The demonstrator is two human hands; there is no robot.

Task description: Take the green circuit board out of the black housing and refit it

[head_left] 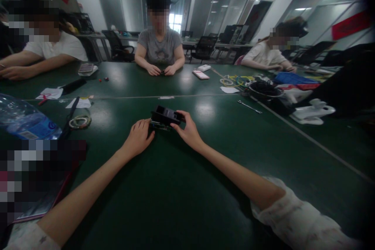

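Observation:
A black rectangular housing (166, 113) with small openings in its top sits tilted in front of me, above the middle of the table. Under its near side shows the edge of what looks like a circuit board (161, 125). My right hand (189, 131) is closed on the housing's right end, thumb in front and fingers behind. At the left end, my left hand (139, 136) curls its fingers against the board's edge, thumb on the near side. Its fingertips are partly hidden. Whether board and housing are joined, I cannot tell.
A water bottle (29, 119) and a coiled ring (80, 122) lie to the left. On the right are a wrench (249, 106), tangled cables (260, 90) and a white clamp-like piece (313, 112). Several people sit around the green table (164, 203); a phone (200, 74) lies farther back.

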